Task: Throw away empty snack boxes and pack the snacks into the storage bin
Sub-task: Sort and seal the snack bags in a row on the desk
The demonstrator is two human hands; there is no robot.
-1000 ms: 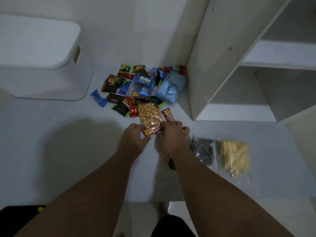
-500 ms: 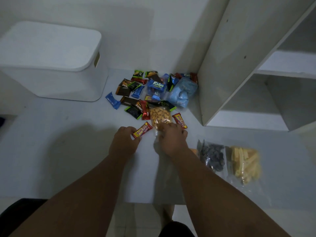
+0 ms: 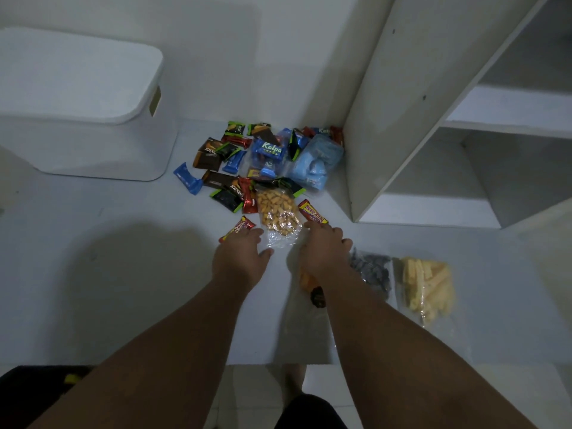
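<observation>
Fig. 1. My left hand [image 3: 238, 261] lies over the near side of 1 red bar [image 3: 236, 231], fingers fairly straight and close together, thumb out. I cannot tell whether they pinch it. The bar's long axis runs near-left to far-right, just short of the snack pile [image 3: 257, 162] at the desk's [image 3: 108, 274] back edge. My right hand [image 3: 322, 252], fingers apart, touches the clear bag [image 3: 278, 218]. The bin [image 3: 93, 144], lid on, stands far-left, nearer my left hand.
</observation>
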